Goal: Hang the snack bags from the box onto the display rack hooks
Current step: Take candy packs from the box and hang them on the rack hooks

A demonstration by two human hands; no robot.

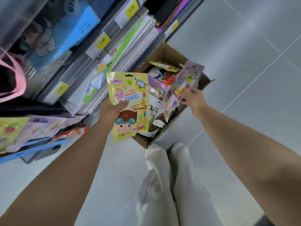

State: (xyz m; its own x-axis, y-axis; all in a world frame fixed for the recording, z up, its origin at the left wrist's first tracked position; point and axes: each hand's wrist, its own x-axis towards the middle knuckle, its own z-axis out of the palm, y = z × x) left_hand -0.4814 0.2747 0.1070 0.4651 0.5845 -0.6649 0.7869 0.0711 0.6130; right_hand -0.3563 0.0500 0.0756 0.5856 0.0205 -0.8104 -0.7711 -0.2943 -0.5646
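Note:
My left hand [112,110] grips a yellow cartoon snack bag [128,101] upright, thumb across its front, just left of the cardboard box [169,54]. My right hand [192,98] pinches a blurred lilac snack bag [184,85] above the box's right side. The open box stands on the floor, filled with several more bags, yellow, lilac, red and brown-and-white. At the far left, yellow, lilac and red bags [32,129] hang in a row on the display rack with its blue strip [32,149].
Shelves [101,44] with stacked paper goods and yellow price tags rise directly behind the box and to the left. A pink bag handle [19,79] hangs at the left edge. My white-trousered legs [167,185] stand on the grey tiled floor below the box.

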